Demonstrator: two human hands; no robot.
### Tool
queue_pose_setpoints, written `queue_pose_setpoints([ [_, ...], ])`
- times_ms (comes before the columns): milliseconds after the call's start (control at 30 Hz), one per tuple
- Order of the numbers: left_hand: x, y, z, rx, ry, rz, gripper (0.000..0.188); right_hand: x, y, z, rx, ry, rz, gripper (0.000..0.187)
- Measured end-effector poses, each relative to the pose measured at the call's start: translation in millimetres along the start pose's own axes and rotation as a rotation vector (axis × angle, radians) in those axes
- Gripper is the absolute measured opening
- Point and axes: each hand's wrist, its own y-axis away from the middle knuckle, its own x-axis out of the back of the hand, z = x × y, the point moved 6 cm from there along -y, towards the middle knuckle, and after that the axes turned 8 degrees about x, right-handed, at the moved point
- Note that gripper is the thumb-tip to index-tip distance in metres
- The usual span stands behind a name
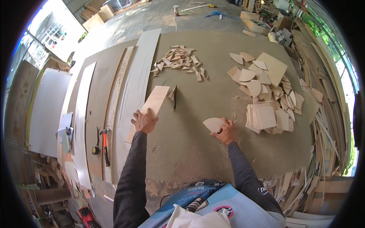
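My left hand [144,121] grips a long pale plywood strip [156,98], its fingers spread over the surface and edge. The strip lies slanted on the table, its near end partly under my wrist. My right hand [227,132] pinches a fan-shaped plywood piece [212,124] by its right side, a little above or on the tabletop; I cannot tell which. Between the hands and farther off, a thin dark saw blade [175,98] stands upright out of the table. A small wood offcut [171,94] sits against its left side.
Small pointed offcuts [178,57] are heaped beyond the blade. Plywood squares and rounded pieces [262,116] pile up at the right. Long boards [142,57] run along the left, with a hammer [105,148] and tape measure [95,150]. Scrap wood [323,76] lines the right side.
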Motion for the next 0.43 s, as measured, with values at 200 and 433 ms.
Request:
queue_pose_setpoints([
  [200, 13, -21, 27, -0.075, -0.096, -0.099, 0.068, 3, 25, 10, -0.017, -0.027, 0.068, 0.051],
  [433, -1, 31, -24, -0.077, -0.138, -0.241, 0.082, 1, 56, 20, -0.083, -0.027, 0.053, 0.050],
])
